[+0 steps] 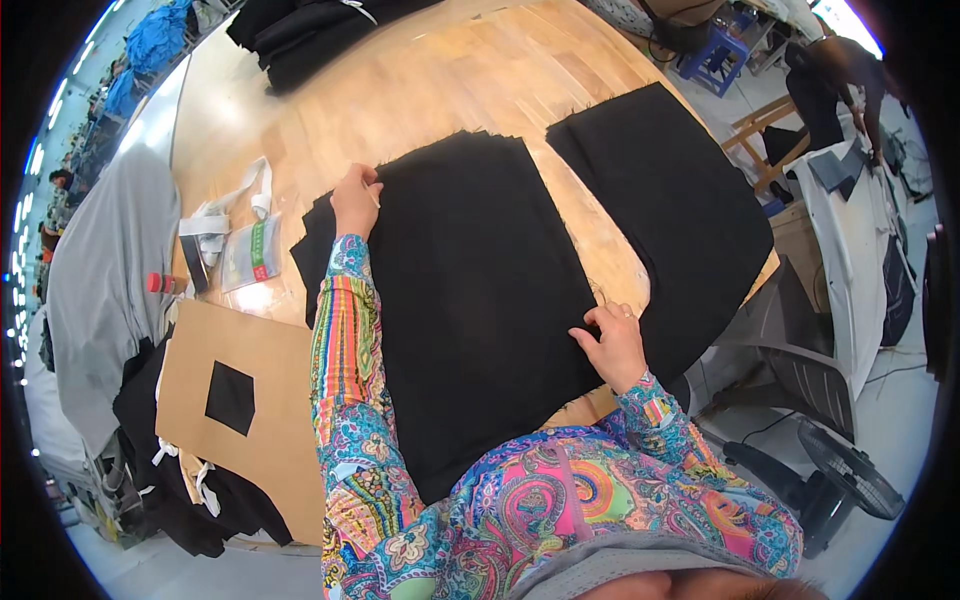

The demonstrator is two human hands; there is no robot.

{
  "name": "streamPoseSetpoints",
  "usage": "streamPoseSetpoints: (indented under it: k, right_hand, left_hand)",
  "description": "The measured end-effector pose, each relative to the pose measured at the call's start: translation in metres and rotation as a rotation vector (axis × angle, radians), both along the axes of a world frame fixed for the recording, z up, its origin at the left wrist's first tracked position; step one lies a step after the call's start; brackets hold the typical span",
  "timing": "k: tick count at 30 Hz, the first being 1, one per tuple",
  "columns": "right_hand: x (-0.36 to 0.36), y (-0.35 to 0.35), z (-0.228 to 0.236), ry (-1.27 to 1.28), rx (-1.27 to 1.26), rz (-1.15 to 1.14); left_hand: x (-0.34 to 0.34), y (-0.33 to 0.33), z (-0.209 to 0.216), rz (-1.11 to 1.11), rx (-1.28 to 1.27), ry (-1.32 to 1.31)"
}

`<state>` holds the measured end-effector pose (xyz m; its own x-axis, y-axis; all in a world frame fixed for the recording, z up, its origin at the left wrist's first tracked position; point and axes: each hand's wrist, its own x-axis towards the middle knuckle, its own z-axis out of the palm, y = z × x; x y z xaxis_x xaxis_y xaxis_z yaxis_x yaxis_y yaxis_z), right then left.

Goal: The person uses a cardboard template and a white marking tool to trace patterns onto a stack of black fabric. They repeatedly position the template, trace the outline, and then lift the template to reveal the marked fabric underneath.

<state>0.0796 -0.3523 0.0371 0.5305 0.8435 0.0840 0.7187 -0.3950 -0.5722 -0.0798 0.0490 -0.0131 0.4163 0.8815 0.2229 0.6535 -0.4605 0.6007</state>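
A stack of black fabric pieces [470, 290] lies on a wooden table [480, 80] in front of me. My left hand [356, 200] rests on the stack's far left corner, fingers curled at the edge, with a small pale object between them. My right hand [610, 345] pinches the near right edge of the top piece. A second black fabric pile [670, 210] lies to the right, apart from the first. Both sleeves are brightly patterned.
A brown cardboard template [250, 400] with a square hole lies at the left, over dark cloth. A clear plastic bag [250, 255] and white straps [225, 210] sit beyond it. Folded black fabric [310, 35] is at the table's far end. A person [830, 80] stands at the right, near a fan [850, 470].
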Motion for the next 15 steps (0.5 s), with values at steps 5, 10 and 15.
streamPoseSetpoints:
  k: [5, 10, 15]
  right_hand:
    - [0.0, -0.003, -0.001, 0.044, 0.024, -0.02]
    - [0.0, -0.013, 0.006, 0.055, 0.026, -0.034]
    - [0.006, -0.017, 0.003, 0.067, 0.032, -0.08]
  left_hand:
    - [0.007, -0.011, 0.002, -0.03, 0.149, -0.123]
    - [0.027, -0.011, 0.004, -0.096, 0.169, -0.138]
    - [0.05, -0.013, 0.004, -0.115, 0.106, -0.135]
